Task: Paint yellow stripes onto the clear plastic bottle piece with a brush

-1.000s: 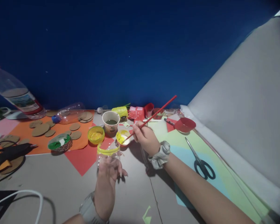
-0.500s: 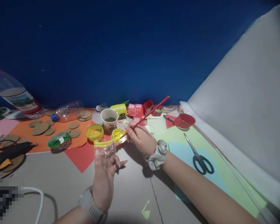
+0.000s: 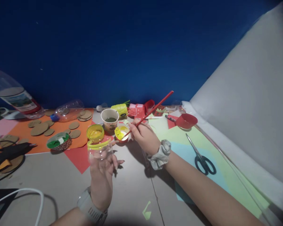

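My left hand [image 3: 103, 171] holds a clear plastic cup-shaped piece [image 3: 100, 152] with a yellow-painted rim, its fingers around the lower part. Between the fingers of my right hand [image 3: 141, 133] is a slim red paintbrush [image 3: 155, 107], slanting up to the right. The brush tip points down into a small paint dish [image 3: 122, 134] with yellow and white paint. Left of that dish sits a yellow-painted ring-shaped container [image 3: 95, 133]. Behind them stands a paper cup [image 3: 109, 120] with dark liquid.
Scissors [image 3: 204, 163] lie on coloured paper at right, near a red cup piece [image 3: 186, 121]. At left are cardboard discs [image 3: 39, 129], a green-painted bottle base [image 3: 58, 142], a glue gun [image 3: 14, 151], a large bottle [image 3: 19, 97] and a white cable [image 3: 41, 201].
My left hand has shifted left with the clear piece, away from the brush. The brush has moved from near the piece's rim to the paint dish and stands a little steeper.
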A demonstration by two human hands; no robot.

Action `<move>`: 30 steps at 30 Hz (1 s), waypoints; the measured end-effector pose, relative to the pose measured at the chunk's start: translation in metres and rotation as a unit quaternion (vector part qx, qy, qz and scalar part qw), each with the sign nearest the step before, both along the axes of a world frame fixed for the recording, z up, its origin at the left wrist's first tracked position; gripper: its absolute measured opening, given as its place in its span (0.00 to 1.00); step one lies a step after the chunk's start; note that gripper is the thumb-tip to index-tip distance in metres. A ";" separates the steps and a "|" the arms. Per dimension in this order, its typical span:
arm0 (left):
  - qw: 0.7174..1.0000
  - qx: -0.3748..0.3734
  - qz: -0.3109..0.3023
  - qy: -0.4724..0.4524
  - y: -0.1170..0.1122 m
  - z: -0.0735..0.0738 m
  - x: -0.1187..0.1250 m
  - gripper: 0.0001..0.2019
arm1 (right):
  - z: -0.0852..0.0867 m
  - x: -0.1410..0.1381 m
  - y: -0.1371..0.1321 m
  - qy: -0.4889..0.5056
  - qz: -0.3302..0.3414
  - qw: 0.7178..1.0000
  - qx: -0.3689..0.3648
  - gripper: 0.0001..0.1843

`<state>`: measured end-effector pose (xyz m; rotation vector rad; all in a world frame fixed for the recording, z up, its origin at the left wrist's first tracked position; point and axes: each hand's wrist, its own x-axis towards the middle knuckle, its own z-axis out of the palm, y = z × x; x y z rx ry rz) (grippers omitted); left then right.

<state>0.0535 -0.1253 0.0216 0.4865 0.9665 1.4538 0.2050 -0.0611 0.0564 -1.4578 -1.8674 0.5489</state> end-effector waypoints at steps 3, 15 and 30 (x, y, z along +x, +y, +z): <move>1.000 0.001 0.002 0.005 0.001 -0.002 0.000 0.24 | 0.003 0.002 -0.001 0.003 0.004 1.000 0.013 0.19; 1.000 -0.007 -0.018 0.009 0.001 -0.005 0.000 0.23 | 0.007 0.011 0.002 0.026 -0.035 0.997 0.065 0.17; 0.995 0.043 -0.085 0.023 -0.006 -0.011 -0.003 0.21 | 0.029 0.034 -0.004 0.388 -0.081 0.914 0.088 0.15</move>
